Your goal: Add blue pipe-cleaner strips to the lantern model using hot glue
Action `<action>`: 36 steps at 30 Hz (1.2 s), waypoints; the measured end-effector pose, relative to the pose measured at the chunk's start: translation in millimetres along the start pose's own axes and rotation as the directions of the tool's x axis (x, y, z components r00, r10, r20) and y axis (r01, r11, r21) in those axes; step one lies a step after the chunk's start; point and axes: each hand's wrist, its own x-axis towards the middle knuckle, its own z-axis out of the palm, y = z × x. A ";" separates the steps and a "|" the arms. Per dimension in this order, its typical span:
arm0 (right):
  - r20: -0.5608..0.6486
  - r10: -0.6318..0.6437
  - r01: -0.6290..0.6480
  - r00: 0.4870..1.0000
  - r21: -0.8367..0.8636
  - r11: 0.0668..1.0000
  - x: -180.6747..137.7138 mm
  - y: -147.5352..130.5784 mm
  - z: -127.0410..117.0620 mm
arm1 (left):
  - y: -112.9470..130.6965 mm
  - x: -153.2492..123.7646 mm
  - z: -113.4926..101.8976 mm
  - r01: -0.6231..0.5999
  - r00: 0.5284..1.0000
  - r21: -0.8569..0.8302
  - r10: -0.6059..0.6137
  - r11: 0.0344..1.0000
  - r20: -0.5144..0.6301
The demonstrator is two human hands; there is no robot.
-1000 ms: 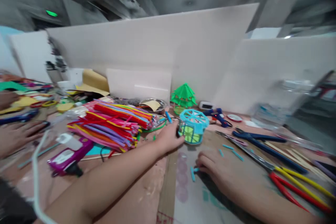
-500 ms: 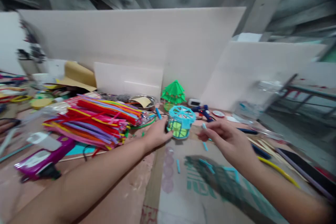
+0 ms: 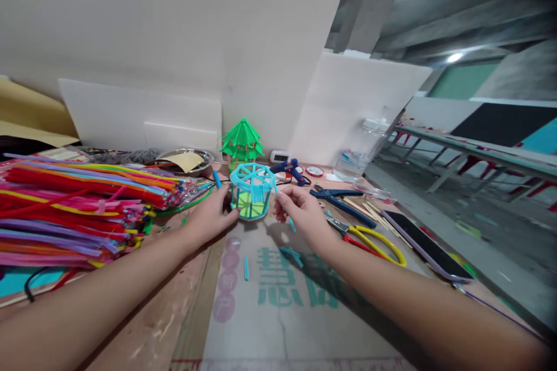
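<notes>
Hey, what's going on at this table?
A person is handling a small blue model with both hands. The left hand holds it at one side, while the right hand is up close to the other side, pinching what looks like a blue strip. More blue pieces lie on the table in front. A green-roofed model stands just behind, with pipe cleaners heaped to the left and scissors to the right.

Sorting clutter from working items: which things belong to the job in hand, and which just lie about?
In use:
- blue openwork model, in the left hand
- thin blue strip, in the right hand
- loose blue strips, probably

Apparently lying about:
- phone
- pipe cleaners
- clear jar
- green-roofed model
</notes>
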 end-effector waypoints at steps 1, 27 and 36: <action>0.003 -0.018 0.018 1.000 -0.055 0.998 -1.0 0.0 -0.3 | -0.1 0.0 0.2 0.002 1.000 -0.004 -0.002 1.000 -0.004; -0.030 0.187 -0.143 0.982 -0.763 0.630 130.5 55.3 -87.7 | -6.0 2.8 4.6 0.047 0.998 0.002 -0.046 0.999 -0.037; -0.122 0.177 -0.213 0.977 -0.656 0.724 117.2 44.5 -88.3 | -7.0 2.3 4.0 0.046 0.998 0.016 -0.046 0.999 -0.036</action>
